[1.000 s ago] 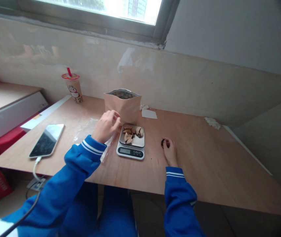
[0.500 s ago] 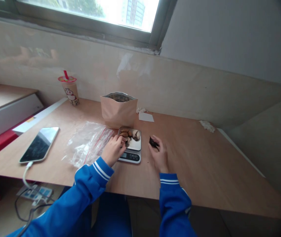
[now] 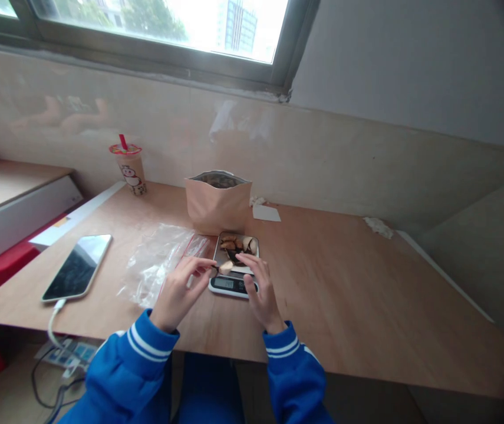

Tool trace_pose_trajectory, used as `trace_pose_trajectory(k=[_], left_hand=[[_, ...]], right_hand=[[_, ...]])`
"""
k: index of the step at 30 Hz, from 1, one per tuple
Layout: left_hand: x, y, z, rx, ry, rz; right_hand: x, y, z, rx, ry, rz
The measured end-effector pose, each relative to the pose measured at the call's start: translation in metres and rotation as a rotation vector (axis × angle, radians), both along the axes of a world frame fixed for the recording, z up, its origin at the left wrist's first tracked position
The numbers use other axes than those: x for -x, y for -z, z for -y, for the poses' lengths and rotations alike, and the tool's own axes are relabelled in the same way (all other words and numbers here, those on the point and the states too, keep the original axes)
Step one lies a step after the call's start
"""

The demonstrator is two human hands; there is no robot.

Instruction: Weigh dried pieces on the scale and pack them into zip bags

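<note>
My left hand (image 3: 183, 291) pinches a small pale dried piece with a dark edge (image 3: 225, 268) in front of the scale's plate. Over the right side of a small kitchen scale (image 3: 234, 287) is my right hand (image 3: 261, 291), thumb and fingers apart. Its fingertips are close to a dark dried piece (image 3: 233, 254) on the plate; whether they touch it I cannot tell. Brown dried pieces (image 3: 229, 242) and a pale one (image 3: 250, 244) also lie on the plate. The scale's display is lit, but its digits are too small to read.
An open brown paper pouch (image 3: 218, 206) stands behind the scale. Clear zip bags (image 3: 157, 259) lie left of it. Farther left are a phone (image 3: 77, 268) on a white cable and a drink cup with a red straw (image 3: 131, 171). A white card (image 3: 266, 213) lies near the wall.
My right hand has moved left to the scale, and the dark piece it held now lies on the plate. My left hand has drawn back from the plate with a pale piece.
</note>
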State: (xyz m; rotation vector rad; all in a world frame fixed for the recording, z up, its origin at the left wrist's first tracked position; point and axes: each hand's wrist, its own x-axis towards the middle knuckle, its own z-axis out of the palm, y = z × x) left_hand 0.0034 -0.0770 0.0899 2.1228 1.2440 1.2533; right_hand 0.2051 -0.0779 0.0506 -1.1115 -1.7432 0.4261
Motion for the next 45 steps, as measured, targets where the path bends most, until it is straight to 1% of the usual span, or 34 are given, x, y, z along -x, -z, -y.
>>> trace_pose_trajectory(k=[2,4,6,8,10,12,14,15,17,19,20,22,23,26,28,31,36,41,45], left_hand=[[-0.018,0.004,0.008,-0.005,0.114,0.019],[-0.037,0.011,0.016,0.018,0.207,0.058],[-0.050,0.019,0.022,0.061,0.270,0.089],[-0.053,0.025,0.025,0.095,0.285,0.087],[-0.046,0.028,0.022,0.106,0.239,0.046],[-0.031,0.027,0.015,0.103,0.138,-0.007],[-0.013,0.027,0.006,0.093,0.008,-0.027],[-0.004,0.028,0.000,0.083,-0.061,-0.032],[0.011,0.036,-0.011,0.061,-0.216,-0.045],[0.021,0.051,-0.019,0.041,-0.362,-0.071],[0.025,0.060,-0.023,0.039,-0.404,-0.102],[0.029,0.078,-0.028,0.036,-0.447,-0.192],[0.030,0.085,-0.029,0.033,-0.447,-0.238],[0.030,0.098,-0.030,0.006,-0.420,-0.331],[0.030,0.098,-0.029,-0.012,-0.405,-0.364],[0.029,0.094,-0.028,-0.029,-0.387,-0.386],[0.028,0.090,-0.026,-0.030,-0.358,-0.355],[0.028,0.089,-0.025,-0.020,-0.364,-0.351],[0.027,0.089,-0.024,-0.020,-0.376,-0.331]], right_hand=[[0.005,-0.004,0.016,0.069,-0.102,-0.128],[0.006,-0.003,0.027,0.142,-0.111,-0.224],[-0.002,0.002,0.029,0.212,-0.032,-0.275],[-0.024,0.012,0.025,0.239,0.115,-0.284],[-0.056,0.025,0.017,0.189,0.307,-0.229],[-0.090,0.039,0.008,0.068,0.481,-0.063],[-0.115,0.053,0.003,0.009,0.559,0.139],[-0.123,0.059,0.002,-0.007,0.583,0.228],[-0.128,0.068,0.003,0.001,0.561,0.384],[-0.125,0.072,0.005,0.040,0.490,0.497],[-0.122,0.073,0.006,0.059,0.467,0.524],[-0.118,0.073,0.006,0.089,0.461,0.535],[-0.118,0.073,0.006,0.101,0.468,0.531],[-0.120,0.074,0.004,0.116,0.471,0.524],[-0.123,0.075,0.003,0.109,0.468,0.510],[-0.126,0.078,0.001,0.093,0.473,0.475],[-0.130,0.080,0.000,0.029,0.565,0.403],[-0.133,0.080,0.001,0.005,0.597,0.334],[-0.135,0.079,0.002,-0.043,0.616,0.283]])
